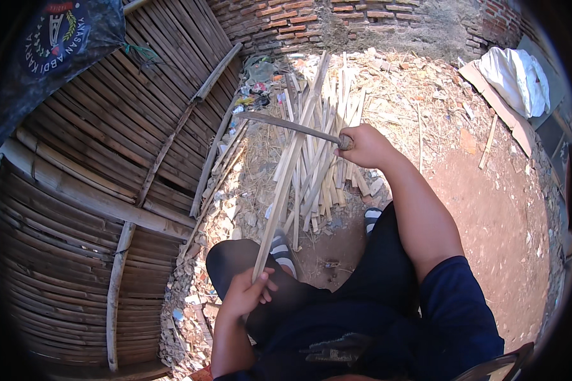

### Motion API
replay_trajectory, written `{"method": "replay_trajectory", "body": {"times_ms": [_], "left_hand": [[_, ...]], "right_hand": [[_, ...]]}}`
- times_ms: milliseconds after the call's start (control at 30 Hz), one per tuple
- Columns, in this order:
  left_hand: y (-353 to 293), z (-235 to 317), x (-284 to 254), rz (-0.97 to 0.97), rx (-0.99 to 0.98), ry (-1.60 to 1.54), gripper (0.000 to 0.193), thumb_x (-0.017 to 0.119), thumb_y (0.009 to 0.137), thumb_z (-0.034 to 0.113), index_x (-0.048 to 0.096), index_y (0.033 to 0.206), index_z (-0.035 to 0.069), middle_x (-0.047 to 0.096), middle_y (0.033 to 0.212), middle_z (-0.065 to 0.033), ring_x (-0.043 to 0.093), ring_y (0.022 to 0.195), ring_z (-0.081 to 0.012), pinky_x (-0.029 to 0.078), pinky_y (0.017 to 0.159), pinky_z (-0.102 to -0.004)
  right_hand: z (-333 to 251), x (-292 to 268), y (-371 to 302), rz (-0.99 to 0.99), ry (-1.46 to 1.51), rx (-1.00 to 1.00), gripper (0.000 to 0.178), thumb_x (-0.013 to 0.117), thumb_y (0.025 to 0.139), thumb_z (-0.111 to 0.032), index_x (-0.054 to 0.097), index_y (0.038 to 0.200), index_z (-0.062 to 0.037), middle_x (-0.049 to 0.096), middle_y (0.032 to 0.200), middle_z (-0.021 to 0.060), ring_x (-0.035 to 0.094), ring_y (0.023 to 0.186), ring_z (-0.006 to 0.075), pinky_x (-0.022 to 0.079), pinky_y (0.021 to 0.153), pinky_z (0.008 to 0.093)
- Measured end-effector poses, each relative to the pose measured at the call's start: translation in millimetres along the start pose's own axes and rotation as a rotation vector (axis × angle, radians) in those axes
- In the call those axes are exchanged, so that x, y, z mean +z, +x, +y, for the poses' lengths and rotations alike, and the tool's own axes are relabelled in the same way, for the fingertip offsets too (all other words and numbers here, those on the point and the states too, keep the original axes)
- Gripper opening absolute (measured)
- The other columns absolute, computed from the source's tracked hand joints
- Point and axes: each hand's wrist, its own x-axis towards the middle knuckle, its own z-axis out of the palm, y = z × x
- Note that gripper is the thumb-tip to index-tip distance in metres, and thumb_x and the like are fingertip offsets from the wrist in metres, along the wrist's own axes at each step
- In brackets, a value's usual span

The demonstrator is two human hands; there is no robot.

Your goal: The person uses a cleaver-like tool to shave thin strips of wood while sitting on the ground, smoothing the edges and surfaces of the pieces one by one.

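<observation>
My left hand (248, 293) is curled around the near end of one long, pale, flat wooden strip (285, 181), whose long axis runs away from me and slightly right. My right hand (364, 146) is clamped on the handle of one long, dark, straight-bladed knife (270, 120), pointing left across the strip; I can't tell whether they touch. Beyond my two grey-and-white striped sandals (281, 254) lies one heap of pale strips (313, 197), too overlapped to count.

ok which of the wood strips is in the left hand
The long pale strip slanting out from the left hand: its near end is gripped there, while the heaped strips lie on the ground.
</observation>
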Motion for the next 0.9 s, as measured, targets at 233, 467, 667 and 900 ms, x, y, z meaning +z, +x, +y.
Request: {"method": "replay_trajectory", "body": {"times_ms": [233, 467, 667, 900], "left_hand": [[1, 3, -3, -0.017, -0.056, -0.079, 0.038, 0.049, 0.112, 0.029, 0.057, 0.130, -0.004, 0.074, 0.093, -0.0132, 0.069, 0.068, -0.0147, 0.056, 0.061, -0.0269], [3, 1, -2, -0.008, -0.049, -0.062, 0.039, 0.049, 0.112, 0.029, 0.056, 0.132, -0.005, 0.074, 0.094, -0.0135, 0.069, 0.070, -0.0155, 0.057, 0.063, -0.0277], [2, 2, -3, -0.020, -0.064, -0.113, 0.040, 0.050, 0.112, 0.029, 0.055, 0.133, -0.005, 0.074, 0.094, -0.0135, 0.070, 0.070, -0.0160, 0.057, 0.063, -0.0278], [5, 4, -1, -0.002, -0.044, -0.094, 0.040, 0.050, 0.112, 0.028, 0.055, 0.132, -0.006, 0.074, 0.093, -0.0139, 0.070, 0.069, -0.0167, 0.057, 0.063, -0.0279]], "right_hand": [[-54, 16, -25, -0.273, -0.184, -0.410, 0.037, 0.081, 0.081, -0.035, 0.074, 0.105, -0.0080, 0.074, 0.094, 0.0201, 0.071, 0.092, 0.0401, 0.056, 0.081, 0.0503], [19, 5, 15, 0.053, 0.146, 0.153, 0.038, 0.079, 0.085, -0.037, 0.074, 0.103, -0.0040, 0.074, 0.094, 0.0212, 0.071, 0.091, 0.0398, 0.056, 0.082, 0.0480], [-35, 21, -13, -0.158, -0.063, -0.228, 0.037, 0.079, 0.085, -0.037, 0.074, 0.105, -0.0067, 0.073, 0.093, 0.0203, 0.070, 0.094, 0.0409, 0.055, 0.084, 0.0508], [-15, 35, 7, -0.240, -0.030, -0.259, 0.041, 0.080, 0.082, -0.037, 0.074, 0.107, -0.0056, 0.074, 0.094, 0.0200, 0.071, 0.091, 0.0403, 0.056, 0.080, 0.0490]]}}
